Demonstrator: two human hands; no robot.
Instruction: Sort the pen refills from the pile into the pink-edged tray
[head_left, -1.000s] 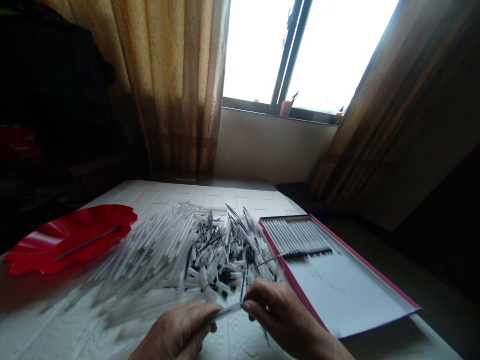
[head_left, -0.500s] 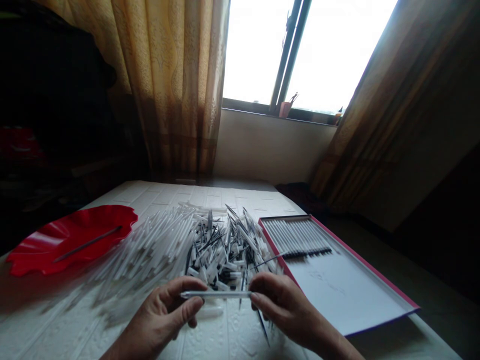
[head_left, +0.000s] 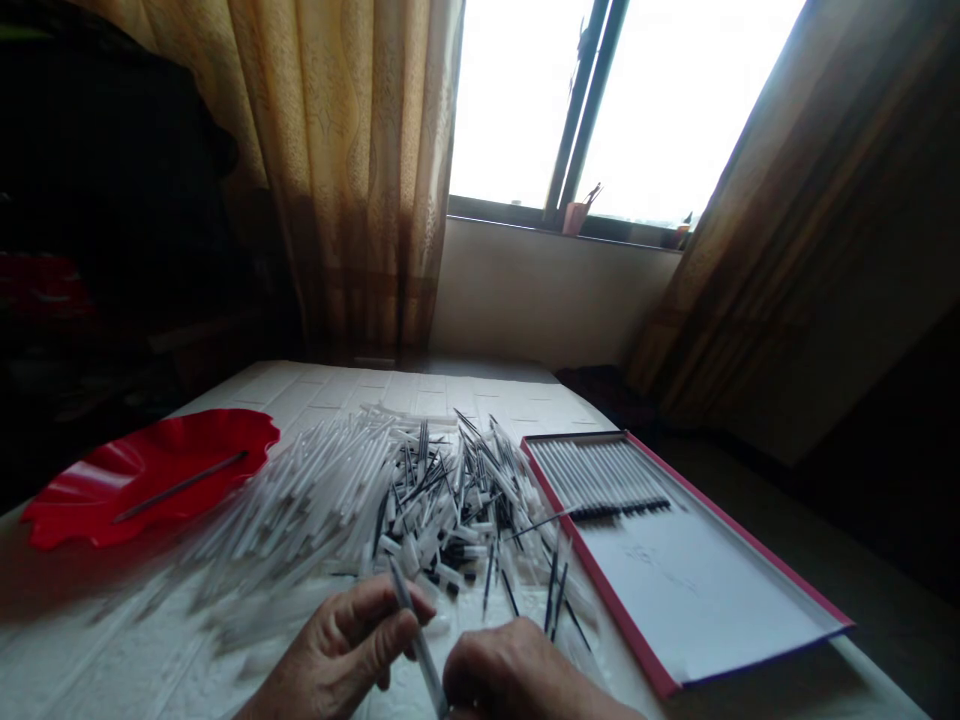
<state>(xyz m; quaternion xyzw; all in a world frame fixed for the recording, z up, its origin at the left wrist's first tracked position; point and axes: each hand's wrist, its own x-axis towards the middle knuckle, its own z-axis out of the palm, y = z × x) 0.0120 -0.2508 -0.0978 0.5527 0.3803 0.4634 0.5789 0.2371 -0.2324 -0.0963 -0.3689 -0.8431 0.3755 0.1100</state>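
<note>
Between thumb and fingers, my left hand (head_left: 341, 640) grips a clear-barrelled pen (head_left: 422, 645), tilted with its upper end pointing away from me. My right hand (head_left: 521, 668) is closed around the pen's lower end, which its fingers partly hide. Just beyond the hands lies a heap of black-inked refills (head_left: 427, 478) mixed with small clear and black caps (head_left: 431, 545). Left of that heap spread many clear pen barrels (head_left: 322, 480). Several loose refills (head_left: 556, 595) lie beyond my right hand.
To the right, a shallow red-edged box (head_left: 720, 600) holds a row of pens (head_left: 604, 475) along its far end. A red wavy-rimmed dish (head_left: 82, 500) at the left has one dark thin stick (head_left: 180, 487) in it. The white table (head_left: 300, 385) reaches toward a curtained window.
The pen has swung from level to steeply tilted. My right hand has moved down and left, from an outstretched pinch to a closed grip at the pen's near end.
</note>
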